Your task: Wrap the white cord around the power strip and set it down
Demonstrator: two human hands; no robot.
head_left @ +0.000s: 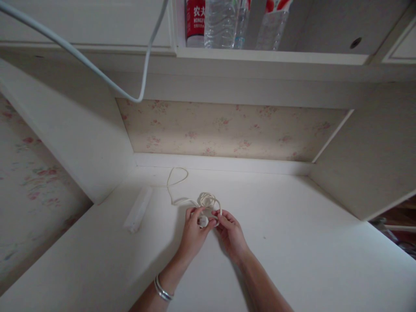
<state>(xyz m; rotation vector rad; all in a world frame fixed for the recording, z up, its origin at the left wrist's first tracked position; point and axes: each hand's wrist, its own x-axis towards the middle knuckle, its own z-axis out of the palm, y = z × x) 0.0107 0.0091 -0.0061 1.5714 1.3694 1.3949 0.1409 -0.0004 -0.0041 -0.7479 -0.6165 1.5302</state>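
Observation:
My left hand (193, 229), with metal bangles at its wrist, is closed around a white plug (203, 221). Close on its right, my right hand (231, 232) pinches the white cord (207, 199) near the plug. Part of that cord lies in a small coil just beyond my fingers. From the coil it runs left in a loose loop over the white tabletop (276, 268). It reaches the far end of a white bar-shaped thing, seemingly a power strip (138, 210), left of my hands. My fingers partly hide the plug.
A thick pale cable (94, 69) hangs across the upper left, in front of the cabinet. On the shelf above stand a red-labelled bottle (195, 21) and several clear bottles. White side panels and a floral back wall (224, 130) enclose the tabletop.

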